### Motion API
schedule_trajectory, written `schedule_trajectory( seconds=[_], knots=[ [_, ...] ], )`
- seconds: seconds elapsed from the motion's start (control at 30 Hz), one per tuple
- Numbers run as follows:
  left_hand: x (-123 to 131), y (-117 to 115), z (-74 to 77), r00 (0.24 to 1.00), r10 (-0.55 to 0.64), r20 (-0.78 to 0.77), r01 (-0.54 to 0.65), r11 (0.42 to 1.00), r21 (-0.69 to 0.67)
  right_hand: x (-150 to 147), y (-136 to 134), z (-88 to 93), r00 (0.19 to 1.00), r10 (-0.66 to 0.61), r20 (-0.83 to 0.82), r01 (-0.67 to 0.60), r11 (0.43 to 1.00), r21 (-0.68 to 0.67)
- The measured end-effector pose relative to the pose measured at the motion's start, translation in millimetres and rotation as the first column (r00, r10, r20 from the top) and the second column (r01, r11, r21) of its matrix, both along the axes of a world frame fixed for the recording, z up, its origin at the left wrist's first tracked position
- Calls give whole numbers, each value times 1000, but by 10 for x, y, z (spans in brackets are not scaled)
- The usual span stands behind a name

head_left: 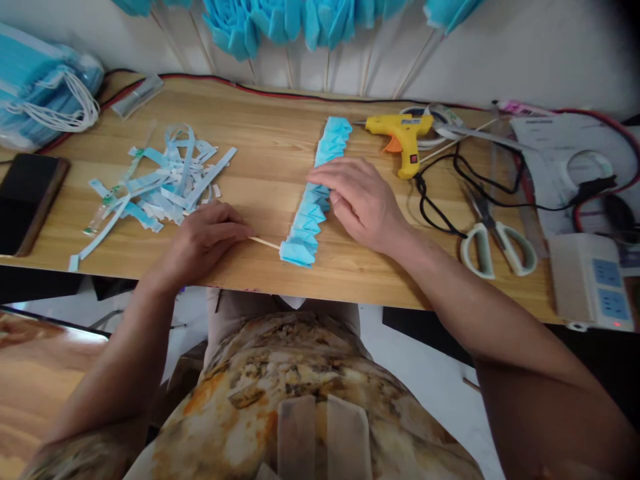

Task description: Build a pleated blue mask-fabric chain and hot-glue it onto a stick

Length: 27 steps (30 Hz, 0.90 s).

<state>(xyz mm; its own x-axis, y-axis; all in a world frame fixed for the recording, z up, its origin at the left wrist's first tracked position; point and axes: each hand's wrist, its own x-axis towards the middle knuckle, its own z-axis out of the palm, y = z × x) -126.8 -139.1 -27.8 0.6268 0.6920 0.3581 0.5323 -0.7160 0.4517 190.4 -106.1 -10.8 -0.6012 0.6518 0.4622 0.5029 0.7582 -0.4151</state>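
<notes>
A long pleated strip of light blue material (306, 220) lies on the wooden table, running away from its front edge. My left hand (213, 233) is closed around a thin wooden stick (265, 243), whose far end touches the near end of the strip. Over the middle of the strip rests my right hand (357, 197), fingers together and pressed on its folds, the thumb at its right edge. A yellow glue gun (407, 137) lies beyond my right hand, its nozzle close to the strip's far end.
Cut scraps (167, 177) are heaped at left, near a phone (30, 200) and a bag of blue masks (45, 87). Scissors (493, 233), black cord and a power strip (595, 280) lie at right. Blue flowers (300, 23) on sticks stand along the wall.
</notes>
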Motion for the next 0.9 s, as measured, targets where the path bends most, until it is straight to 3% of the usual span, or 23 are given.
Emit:
schedule_trajectory(
  seconds=[0.17, 0.43, 0.57, 0.67, 0.77, 0.9],
  knots=[
    [30, -13, 31, 1000, 5, 2, -5, 1000, 17, 91, 29, 37, 993, -120, 16, 120, 993, -12],
    [70, -24, 80, 999, 41, -17, -41, 999, 20, 136, 42, 67, 978, -196, 67, 194, 981, 26],
    [64, -15, 52, 1000, 17, 7, -17, 999, 37, 283, 112, 147, 946, -311, 94, 301, 947, 109],
    [53, -13, 23, 999, 21, 30, -22, 999, 43, 522, 179, 258, 876, -483, 21, 468, 858, 213],
    [44, -22, 6, 999, 33, 29, -34, 999, 36, 832, 256, 332, 709, -700, -85, 698, 680, 226],
    [43, -42, 20, 999, 41, 19, -41, 999, 10, 1097, 349, 312, 485, -874, 40, 861, 485, 152]
  ],
)
